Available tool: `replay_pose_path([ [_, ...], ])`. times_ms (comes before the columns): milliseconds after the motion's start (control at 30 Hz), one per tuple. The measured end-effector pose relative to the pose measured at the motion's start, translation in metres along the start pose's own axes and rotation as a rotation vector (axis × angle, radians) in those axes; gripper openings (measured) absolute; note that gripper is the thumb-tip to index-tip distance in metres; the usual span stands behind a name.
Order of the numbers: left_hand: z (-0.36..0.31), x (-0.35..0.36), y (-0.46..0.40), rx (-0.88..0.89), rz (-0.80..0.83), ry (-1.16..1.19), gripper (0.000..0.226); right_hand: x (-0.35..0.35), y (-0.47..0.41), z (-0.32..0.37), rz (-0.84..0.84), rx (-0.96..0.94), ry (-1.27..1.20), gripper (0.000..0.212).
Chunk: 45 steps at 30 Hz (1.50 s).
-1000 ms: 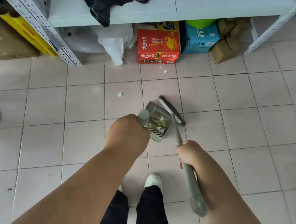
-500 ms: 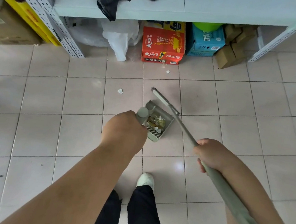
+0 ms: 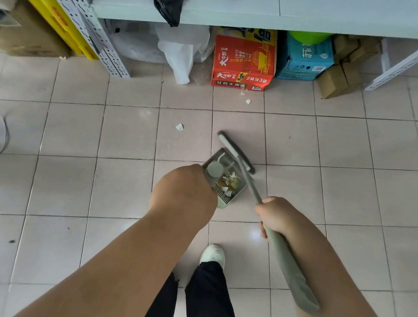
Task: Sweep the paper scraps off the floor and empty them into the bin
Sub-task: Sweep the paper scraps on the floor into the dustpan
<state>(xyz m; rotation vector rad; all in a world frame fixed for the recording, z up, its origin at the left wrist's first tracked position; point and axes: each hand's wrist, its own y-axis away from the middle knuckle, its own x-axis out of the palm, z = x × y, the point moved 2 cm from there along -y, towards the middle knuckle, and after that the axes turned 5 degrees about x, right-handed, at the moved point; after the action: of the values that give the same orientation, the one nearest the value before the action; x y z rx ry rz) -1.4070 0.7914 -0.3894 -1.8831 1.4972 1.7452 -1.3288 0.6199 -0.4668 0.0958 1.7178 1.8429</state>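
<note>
Your broom [image 3: 236, 151] head has swung back against the dustpan [image 3: 228, 183] mouth since half a second ago. Your right hand [image 3: 275, 217] is wrapped around the broom's thin grey handle, your left hand [image 3: 184, 194] fisted on the dustpan's upright handle. Crumpled white and yellowish scraps already lie in the grey plastic pan. One loose scrap [image 3: 179, 127] sits ahead and left of your left knuckles, another scrap [image 3: 248, 101] farther ahead by the red box [image 3: 244, 59]. The broom head's long axis runs diagonally; your left hand looks nearer the first scrap. No bin is visible.
</note>
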Motion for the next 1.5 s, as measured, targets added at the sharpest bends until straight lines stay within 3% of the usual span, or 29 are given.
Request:
replay_pose_path([
  [167, 0.008, -0.004, 0.003, -0.009, -0.002, 0.038, 0.019, 0.002, 0.018, 0.008, 0.045, -0.055, 0.073, 0.024],
  [533, 0.037, -0.018, 0.018, -0.022, -0.015, 0.041, 0.023, -0.018, 0.016, -0.001, -0.098, 0.005, -0.004, 0.023],
  [767, 0.059, -0.018, 0.026, -0.005, 0.01, 0.015, 0.022, 0.021, 0.006, 0.011, -0.024, 0.075, 0.17, 0.026],
  [967, 0.072, -0.015, 0.027, 0.006, 0.035, 0.004, 0.017, 0.06, 0.014, 0.015, -0.007, 0.068, 0.048, 0.03],
  [1133, 0.077, -0.018, 0.024, 0.042, 0.037, 0.024, 0.009, 0.057, 0.037, 0.015, -0.002, 0.01, 0.088, 0.029],
  [1500, 0.106, -0.048, 0.051, 0.069, 0.035, -0.01, 0.016, 0.049, 0.063, 0.005, -0.132, 0.005, 0.024, 0.013],
])
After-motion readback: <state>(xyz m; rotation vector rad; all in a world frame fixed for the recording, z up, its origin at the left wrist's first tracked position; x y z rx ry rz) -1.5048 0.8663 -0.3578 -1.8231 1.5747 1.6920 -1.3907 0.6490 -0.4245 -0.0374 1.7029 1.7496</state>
